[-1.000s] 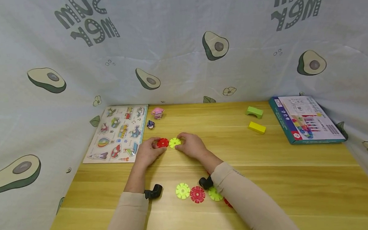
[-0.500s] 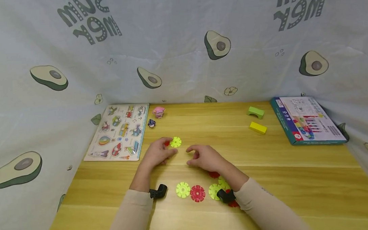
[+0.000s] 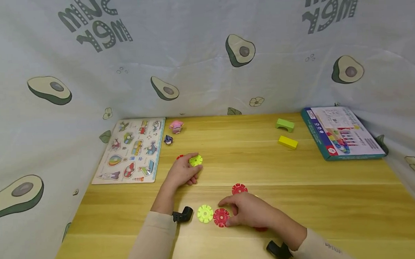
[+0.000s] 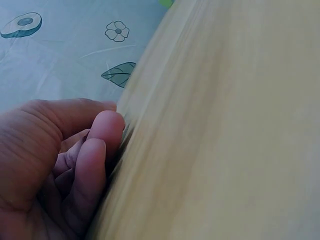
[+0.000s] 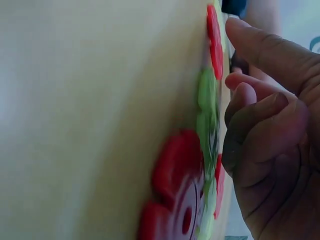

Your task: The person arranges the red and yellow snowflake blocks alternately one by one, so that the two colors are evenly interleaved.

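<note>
My left hand (image 3: 185,171) rests by a yellow-green notched disc (image 3: 196,160), index finger at its far edge and thumb at its near edge. Just left of that disc, a red disc (image 3: 180,157) is mostly covered by the hand. In the left wrist view, the left fingers (image 4: 92,165) curl loosely above the wood. Farther right, my right hand (image 3: 253,210) reaches over the table, thumb and index finger apart, beside a red notched disc (image 3: 221,218). The right wrist view shows its fingers (image 5: 265,135) holding nothing. Left of this disc lies another yellow-green disc (image 3: 205,213).
Another red disc (image 3: 239,188) lies beyond my right hand, which hides more discs. A picture puzzle board (image 3: 126,151) sits at left, near a pink figurine (image 3: 176,126) and a dark one (image 3: 168,139). Green (image 3: 284,125) and yellow blocks (image 3: 288,142) and a box (image 3: 343,132) stand at right.
My right hand has let go of the yellow-green disc and moved right and nearer to the row of discs. The left hand has shifted right, from the red disc towards the yellow-green one.
</note>
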Tool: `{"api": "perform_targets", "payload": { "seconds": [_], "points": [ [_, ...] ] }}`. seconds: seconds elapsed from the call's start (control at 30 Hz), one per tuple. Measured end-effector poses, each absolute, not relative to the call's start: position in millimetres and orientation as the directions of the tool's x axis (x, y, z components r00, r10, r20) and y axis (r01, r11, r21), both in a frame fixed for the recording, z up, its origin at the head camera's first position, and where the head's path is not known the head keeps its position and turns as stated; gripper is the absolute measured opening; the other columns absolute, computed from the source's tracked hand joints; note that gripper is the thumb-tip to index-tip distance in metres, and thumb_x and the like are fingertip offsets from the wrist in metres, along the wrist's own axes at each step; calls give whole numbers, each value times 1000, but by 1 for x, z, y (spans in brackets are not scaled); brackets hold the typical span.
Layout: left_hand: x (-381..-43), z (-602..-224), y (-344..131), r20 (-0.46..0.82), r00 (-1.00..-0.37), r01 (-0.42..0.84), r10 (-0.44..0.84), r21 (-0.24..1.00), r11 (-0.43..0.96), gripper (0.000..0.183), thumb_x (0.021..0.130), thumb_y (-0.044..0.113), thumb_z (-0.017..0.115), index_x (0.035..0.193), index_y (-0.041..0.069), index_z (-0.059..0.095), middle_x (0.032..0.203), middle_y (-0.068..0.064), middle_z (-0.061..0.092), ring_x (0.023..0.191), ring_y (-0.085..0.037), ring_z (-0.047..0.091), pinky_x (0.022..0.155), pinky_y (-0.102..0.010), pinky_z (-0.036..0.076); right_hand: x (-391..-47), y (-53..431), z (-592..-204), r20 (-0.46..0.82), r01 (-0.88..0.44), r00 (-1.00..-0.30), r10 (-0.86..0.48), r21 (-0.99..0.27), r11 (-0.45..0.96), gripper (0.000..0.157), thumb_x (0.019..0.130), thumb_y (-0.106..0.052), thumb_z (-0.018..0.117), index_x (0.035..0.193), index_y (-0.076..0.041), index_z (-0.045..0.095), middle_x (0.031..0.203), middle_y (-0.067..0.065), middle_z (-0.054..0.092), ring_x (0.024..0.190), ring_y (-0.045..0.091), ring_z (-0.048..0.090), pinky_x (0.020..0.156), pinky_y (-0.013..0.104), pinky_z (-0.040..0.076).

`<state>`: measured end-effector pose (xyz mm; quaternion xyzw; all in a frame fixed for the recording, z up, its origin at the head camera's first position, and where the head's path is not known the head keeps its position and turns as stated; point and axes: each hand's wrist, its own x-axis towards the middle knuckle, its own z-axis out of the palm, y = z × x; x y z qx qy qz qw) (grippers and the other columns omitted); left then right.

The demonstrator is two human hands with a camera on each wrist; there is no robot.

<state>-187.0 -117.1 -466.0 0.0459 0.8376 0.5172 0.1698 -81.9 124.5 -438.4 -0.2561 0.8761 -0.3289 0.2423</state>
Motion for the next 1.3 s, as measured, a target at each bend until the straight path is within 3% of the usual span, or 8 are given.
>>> {"api": "perform_targets", "payload": {
  "seconds": [0.27,0.57,0.83,1.0,1.13,1.3],
  "points": [
    [-184,-467,-118,-234,-941,-107,244,890,442,58,89,22,64,141,17,39,63,-12,62,47,-25,61,44,-38,53,-72,119,-440,-189,-381,-741,-645,-672,635,44,73,-31,78,113,-21,65,57,-12,46,49,2,40,47,20,37],
    [-184,-468,-118,-248,-942,-131,225,893,431,54,91,19,60,141,16,39,63,-12,63,47,-25,62,44,-37,53,-73,115,-440,-194,-392,-747,-636,-644,657,38,71,-28,80,105,-24,65,61,-12,45,51,3,38,47,20,36],
    [-183,-468,-117,-246,-946,-132,210,886,445,52,92,18,58,140,15,40,61,-11,63,46,-24,61,44,-37,52,-70,113,-435,-193,-413,-747,-636,-615,672,38,66,-29,83,95,-28,59,82,-11,47,72,5,44,61,20,41],
    [-183,-466,-118,-226,-950,-112,215,890,441,50,92,16,58,139,14,40,60,-11,62,44,-24,61,42,-36,52,-71,112,-438,-154,-429,-737,-658,-646,632,34,69,-26,82,93,-28,57,77,-13,51,65,4,46,57,19,43],
    [-182,-465,-117,-218,-950,-105,221,895,434,50,91,15,58,139,12,41,60,-11,62,44,-23,60,42,-36,52,-75,114,-437,-145,-352,-724,-674,-763,542,23,74,-22,79,89,-25,61,71,-11,55,63,4,49,55,20,46],
    [-183,-465,-117,-234,-947,-117,221,889,442,50,91,16,58,138,13,41,61,-11,62,45,-23,61,44,-36,52,-86,118,-435,-187,-157,-747,-637,-882,444,16,77,-22,76,89,-23,66,71,-2,58,59,13,58,53,27,52]
  ]
}}
